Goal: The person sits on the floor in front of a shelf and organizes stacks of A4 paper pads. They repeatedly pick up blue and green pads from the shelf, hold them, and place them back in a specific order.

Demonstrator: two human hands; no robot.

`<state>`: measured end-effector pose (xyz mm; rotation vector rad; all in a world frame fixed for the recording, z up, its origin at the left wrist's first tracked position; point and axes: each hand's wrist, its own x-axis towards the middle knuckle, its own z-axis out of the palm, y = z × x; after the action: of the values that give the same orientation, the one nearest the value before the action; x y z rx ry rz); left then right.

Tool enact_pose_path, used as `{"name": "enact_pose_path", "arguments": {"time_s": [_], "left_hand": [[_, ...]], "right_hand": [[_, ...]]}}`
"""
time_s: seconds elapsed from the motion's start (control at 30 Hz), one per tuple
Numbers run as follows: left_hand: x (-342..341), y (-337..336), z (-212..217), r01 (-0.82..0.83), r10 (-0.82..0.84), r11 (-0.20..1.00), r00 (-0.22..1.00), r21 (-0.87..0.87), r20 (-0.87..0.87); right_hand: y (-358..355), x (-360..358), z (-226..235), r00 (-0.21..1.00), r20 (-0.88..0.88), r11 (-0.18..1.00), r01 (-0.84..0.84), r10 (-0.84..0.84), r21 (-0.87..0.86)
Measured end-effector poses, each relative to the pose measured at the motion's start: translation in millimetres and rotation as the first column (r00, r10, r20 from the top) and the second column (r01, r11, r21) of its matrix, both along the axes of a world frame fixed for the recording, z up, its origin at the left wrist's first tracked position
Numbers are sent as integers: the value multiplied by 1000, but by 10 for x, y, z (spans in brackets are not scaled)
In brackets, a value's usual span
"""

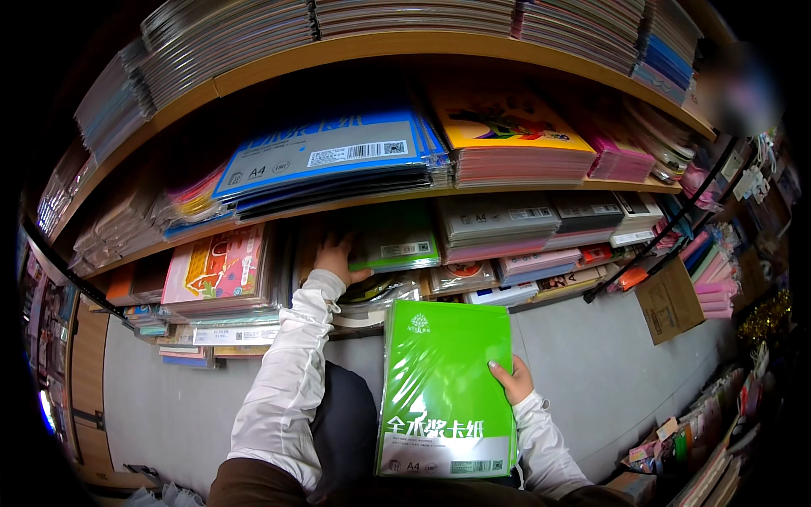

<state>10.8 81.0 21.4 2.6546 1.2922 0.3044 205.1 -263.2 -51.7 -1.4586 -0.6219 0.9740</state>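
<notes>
My right hand (512,380) grips the right edge of a green pack of A4 card paper (448,363) in clear wrap, its thumb lying on the front. The pack is held upright in front of my body. My left hand (334,258) reaches into the lower shelf, at the left front corner of another green paper pack (393,238). Its fingers point into the shelf and its thumb stretches right along that pack's front edge. The fingertips are in shadow, and I see nothing held in this hand.
Above my left hand a wooden shelf (338,203) carries blue paper packs (321,156) and orange packs (511,127). Pink picture packs (215,270) sit left, grey packs (498,224) right. A cardboard box (669,302) stands on the grey floor (583,355). Black posts (667,224) flank the shelves.
</notes>
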Motion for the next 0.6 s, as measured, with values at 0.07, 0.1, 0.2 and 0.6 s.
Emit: {"name": "enact_pose_path", "arguments": {"time_s": [0.07,0.1,0.2,0.6], "left_hand": [[-24,80,-78,5,-5,1000,1000,-2,-19],[-11,80,-68,10,-11,1000,1000,-6,-30],[34,54,-38,13,-14,1000,997,-18,-77],[114,-9,39,-67,57,995,992,-80,-116]], "right_hand": [[19,-15,8,1000,-2,1000,-1,1,5],[21,-19,2,1000,-4,1000,1,-1,4],[27,-15,-26,1000,12,1000,-7,7,10],[19,-20,-11,1000,-1,1000,-3,3,4]]}}
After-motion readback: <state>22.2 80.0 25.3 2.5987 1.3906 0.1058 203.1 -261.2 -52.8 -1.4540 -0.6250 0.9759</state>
